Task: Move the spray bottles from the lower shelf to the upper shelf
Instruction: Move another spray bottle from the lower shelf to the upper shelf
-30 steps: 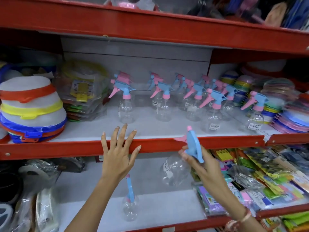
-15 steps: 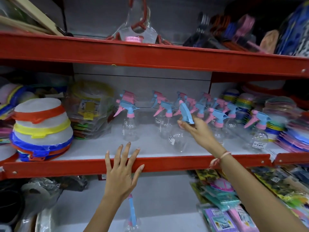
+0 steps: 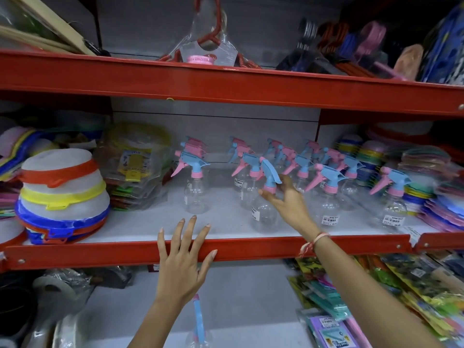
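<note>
Nearest to me, low on the lower shelf [image 3: 251, 330], one clear spray bottle [image 3: 198, 332] stands with its blue and pink trigger head pointing up, just below the person's left wrist. To the right of it, flat packets [image 3: 406, 292] in bright wrappers lie heaped, and their nearer edges are blurred.

The left hand [image 3: 182, 262] is spread wide, fingers fanned, holding nothing. Its fingertips lie across the red front rail [image 3: 100, 252] of the upper shelf [image 3: 140, 222]; I cannot tell how firmly it presses.

The right hand [image 3: 286, 204] reaches over that rail, a pink and white thread band [image 3: 312, 243] at the wrist. Its fingers are loosely open around the pink collar of a clear spray bottle [image 3: 266, 217] that stands upright on the white board near the front edge, a price sticker on its side. The thumb and a finger touch the neck, but I cannot tell whether they grip it.

Behind and beside this bottle stands a crowd of like bottles [image 3: 326, 194], clear bodies with blue and pink triggers, set in loose rows toward the back wall. One bottle [image 3: 195, 192] stands apart to the left. Farther left sits a stack of white lidded tubs [image 3: 62, 187] with red, yellow and blue bands. At the far right are piles of coloured plates [image 3: 437, 197].

Above all this runs another red shelf [image 3: 226, 81] with bagged red hangers [image 3: 208, 49] on it.
</note>
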A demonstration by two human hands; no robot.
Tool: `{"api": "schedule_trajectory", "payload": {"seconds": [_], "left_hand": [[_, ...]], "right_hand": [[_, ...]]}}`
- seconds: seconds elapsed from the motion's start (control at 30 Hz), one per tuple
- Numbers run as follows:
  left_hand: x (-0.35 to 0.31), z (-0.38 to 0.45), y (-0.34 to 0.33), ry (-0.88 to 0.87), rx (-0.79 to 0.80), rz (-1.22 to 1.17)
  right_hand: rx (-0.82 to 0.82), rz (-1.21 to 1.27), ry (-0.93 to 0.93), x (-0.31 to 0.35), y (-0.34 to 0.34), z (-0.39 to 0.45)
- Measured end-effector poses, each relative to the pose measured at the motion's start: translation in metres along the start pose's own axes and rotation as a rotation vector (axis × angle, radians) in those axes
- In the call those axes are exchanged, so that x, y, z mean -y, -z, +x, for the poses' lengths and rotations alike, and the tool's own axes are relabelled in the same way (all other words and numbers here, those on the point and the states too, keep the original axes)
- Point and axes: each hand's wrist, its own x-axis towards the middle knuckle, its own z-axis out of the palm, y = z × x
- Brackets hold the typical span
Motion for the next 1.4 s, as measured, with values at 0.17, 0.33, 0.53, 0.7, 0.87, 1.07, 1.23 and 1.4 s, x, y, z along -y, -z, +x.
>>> {"api": "schedule_trajectory", "payload": {"seconds": [0.17, 0.33, 0.53, 0.7, 0.87, 1.07, 1.23, 1.4], "left_hand": [[0.0, 0.0, -0.001, -0.003, -0.006, 0.006], [0.0, -0.001, 0.0, -0.007, -0.009, 0.011], [0.0, -0.001, 0.003, -0.005, 0.014, 0.003], [-0.001, -0.001, 0.005, -0.012, 0.022, 0.021], [0.0, -0.003, 0.009, -0.023, 0.02, 0.025], [0.011, -0.012, 0.018, -0.031, -0.006, 0.024], [0.029, -0.021, 0.027, 0.022, -0.003, 0.045], [0.041, -0.03, 0.033, 0.054, 0.002, 0.081]], "right_hand": [[-0.209, -0.314, 0.017, -0.014, -0.028, -0.022], [-0.206, -0.305, 0.051, -0.018, -0.029, -0.027], [0.157, 0.0, 0.03, -0.029, 0.003, -0.022], [0.305, 0.061, -0.012, -0.032, 0.021, -0.022], [0.328, 0.094, -0.012, -0.033, 0.022, -0.025], [0.13, 0.011, 0.014, -0.035, 0.012, -0.037], [-0.271, 0.022, 0.282, -0.015, -0.01, -0.08], [-0.356, 0.028, 0.464, -0.001, -0.051, -0.132]]}}
